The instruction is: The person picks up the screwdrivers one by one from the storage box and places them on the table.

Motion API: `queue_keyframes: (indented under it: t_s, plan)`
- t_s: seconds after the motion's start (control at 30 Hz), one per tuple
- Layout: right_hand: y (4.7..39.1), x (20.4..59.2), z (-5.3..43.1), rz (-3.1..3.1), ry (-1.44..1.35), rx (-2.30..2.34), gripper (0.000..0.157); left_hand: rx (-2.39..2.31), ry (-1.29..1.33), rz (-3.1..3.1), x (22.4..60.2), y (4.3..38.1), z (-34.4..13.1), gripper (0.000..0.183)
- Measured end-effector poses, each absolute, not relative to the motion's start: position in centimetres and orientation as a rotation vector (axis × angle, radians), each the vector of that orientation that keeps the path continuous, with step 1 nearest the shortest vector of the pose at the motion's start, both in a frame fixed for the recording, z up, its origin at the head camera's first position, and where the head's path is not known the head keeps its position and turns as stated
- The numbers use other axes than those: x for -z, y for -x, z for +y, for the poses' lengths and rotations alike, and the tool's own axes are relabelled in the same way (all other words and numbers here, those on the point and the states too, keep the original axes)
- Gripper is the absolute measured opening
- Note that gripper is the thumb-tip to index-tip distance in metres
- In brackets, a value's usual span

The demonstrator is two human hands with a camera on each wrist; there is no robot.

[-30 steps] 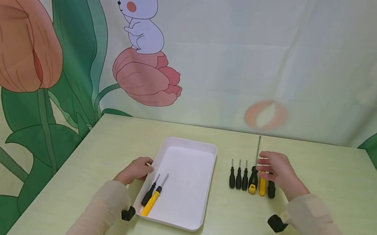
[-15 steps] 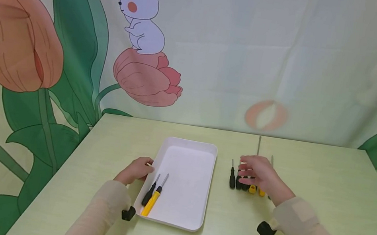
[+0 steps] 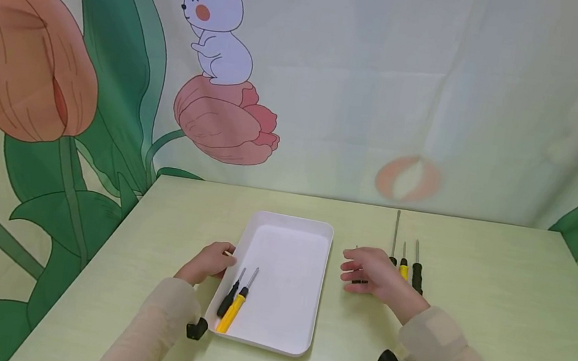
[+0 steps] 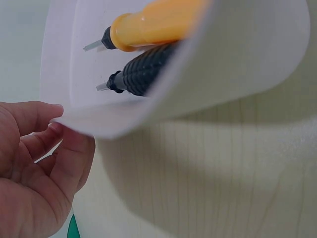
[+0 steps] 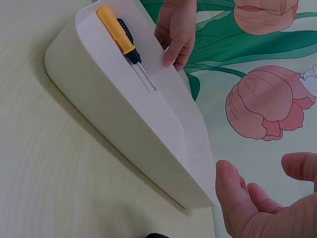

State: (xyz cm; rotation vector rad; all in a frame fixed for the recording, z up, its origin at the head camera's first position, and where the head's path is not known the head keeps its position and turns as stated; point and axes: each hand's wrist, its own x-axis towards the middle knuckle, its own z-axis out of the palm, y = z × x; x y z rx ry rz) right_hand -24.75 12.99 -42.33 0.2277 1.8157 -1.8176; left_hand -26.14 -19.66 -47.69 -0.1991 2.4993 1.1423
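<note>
My left hand [image 3: 208,261] pinches the left rim of a white tray [image 3: 288,267], thumb on top and fingers beneath, as the left wrist view [image 4: 44,148] shows. Inside the tray lie a yellow screwdriver [image 3: 233,313] and a smaller black screwdriver [image 3: 229,301], side by side near the front left. Fingers apart and slightly bent, my right hand [image 3: 373,272] hovers to the right of the tray and holds nothing. It covers most of the small black screwdrivers [image 3: 360,282] at the left of a row.
Farther along the row are a long-shafted screwdriver [image 3: 395,232], partly hidden, a yellow-handled screwdriver [image 3: 403,269] and a black-handled screwdriver [image 3: 416,278]. A printed curtain [image 3: 335,88] hangs behind the pale wooden table [image 3: 500,296].
My right hand has moved left along the row of screwdrivers, uncovering the ones on the right and covering the small ones. The left hand and tray stay put.
</note>
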Motion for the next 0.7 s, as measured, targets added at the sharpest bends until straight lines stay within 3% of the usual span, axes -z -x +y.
queue_keyframes:
  t_s: [0.7]
  plan:
    - [23.3, 43.8, 8.3, 1.813, -0.184, 1.774, 0.035, -1.157, 0.191, 2.488, 47.5, 26.0, -19.6, 0.032]
